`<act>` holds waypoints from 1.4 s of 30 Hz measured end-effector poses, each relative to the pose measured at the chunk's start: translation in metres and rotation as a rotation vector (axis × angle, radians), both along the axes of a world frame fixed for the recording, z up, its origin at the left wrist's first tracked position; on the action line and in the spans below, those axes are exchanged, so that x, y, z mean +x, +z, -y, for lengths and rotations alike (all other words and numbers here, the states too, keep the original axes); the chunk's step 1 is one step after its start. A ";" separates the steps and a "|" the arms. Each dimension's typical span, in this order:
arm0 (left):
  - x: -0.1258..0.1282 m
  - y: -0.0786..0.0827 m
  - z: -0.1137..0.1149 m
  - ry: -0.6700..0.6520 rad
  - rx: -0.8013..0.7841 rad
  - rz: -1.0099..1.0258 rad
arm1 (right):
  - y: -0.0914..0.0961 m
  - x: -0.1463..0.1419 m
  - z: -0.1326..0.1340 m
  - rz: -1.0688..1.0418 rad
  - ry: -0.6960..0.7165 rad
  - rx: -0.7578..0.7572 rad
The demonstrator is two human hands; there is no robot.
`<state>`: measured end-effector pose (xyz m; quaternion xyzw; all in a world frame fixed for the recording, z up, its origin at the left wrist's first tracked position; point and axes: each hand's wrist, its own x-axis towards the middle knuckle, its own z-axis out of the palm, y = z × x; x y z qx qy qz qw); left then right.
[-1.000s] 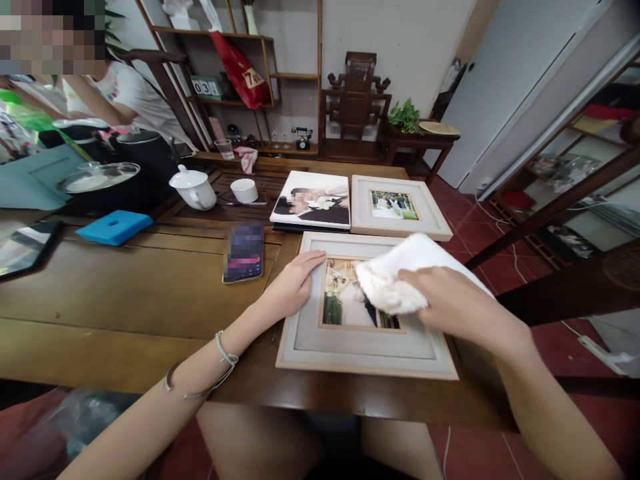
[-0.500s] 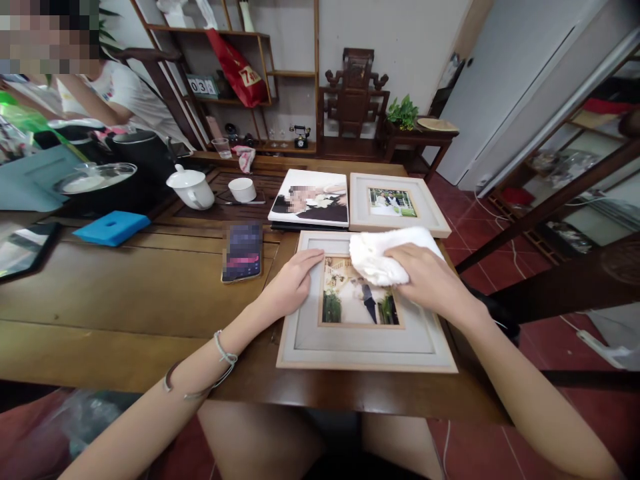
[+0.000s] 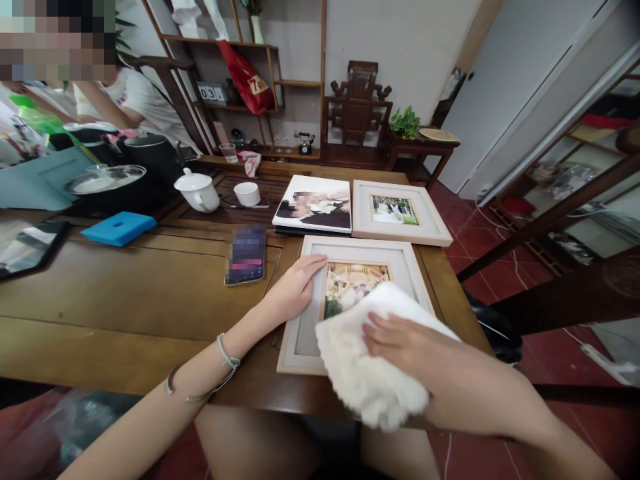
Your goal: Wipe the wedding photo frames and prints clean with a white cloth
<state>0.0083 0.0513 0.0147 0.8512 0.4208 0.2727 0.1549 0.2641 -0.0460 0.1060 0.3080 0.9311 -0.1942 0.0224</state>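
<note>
Near the right corner of the table's (image 3: 150, 287) front edge, in the head view, we saw a framed photo (image 3: 347, 287) lying flat, partly covered by a white cloth (image 3: 367, 373). Our right hand (image 3: 405, 343) grasped the cloth, which extended past that edge; our left hand (image 3: 297, 287) lay unclenched on the frame's left border. Another picture frame (image 3: 425, 217) lay toward the far right corner.

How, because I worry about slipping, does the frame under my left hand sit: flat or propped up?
Flat: the frame lies on the table, photo facing up, with your left hand across its left side.
</note>
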 end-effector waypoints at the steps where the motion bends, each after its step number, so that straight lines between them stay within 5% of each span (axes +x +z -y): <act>1: 0.000 0.000 0.000 0.003 0.001 -0.005 | 0.003 0.000 0.006 -0.038 0.045 -0.047; 6: 0.001 0.000 0.000 0.006 0.013 -0.013 | -0.007 0.014 -0.023 -0.097 0.010 -0.117; 11: 0.000 0.002 0.000 -0.012 0.006 -0.026 | -0.033 0.031 -0.077 -0.018 -0.281 0.275; 15: -0.001 0.001 -0.001 -0.014 0.002 -0.014 | -0.041 0.029 -0.092 0.026 -0.405 0.451; 19: 0.000 0.000 -0.001 -0.015 -0.005 -0.004 | -0.029 0.021 -0.071 0.037 -0.292 0.290; 24: 0.000 0.001 0.000 -0.004 -0.011 -0.005 | 0.007 0.014 -0.019 -0.060 0.059 -0.075; 27: 0.000 0.000 0.000 -0.005 -0.001 -0.005 | 0.011 0.014 -0.009 -0.139 0.162 -0.179; 30: 0.000 -0.001 -0.001 -0.009 0.000 0.003 | -0.007 0.020 -0.030 -0.158 0.081 -0.106; 37: 0.000 -0.001 -0.002 -0.011 -0.003 0.009 | -0.043 0.026 -0.090 -0.074 -0.368 0.375; 42: 0.000 0.000 -0.001 -0.013 -0.006 0.004 | -0.029 0.016 -0.072 -0.104 -0.159 0.164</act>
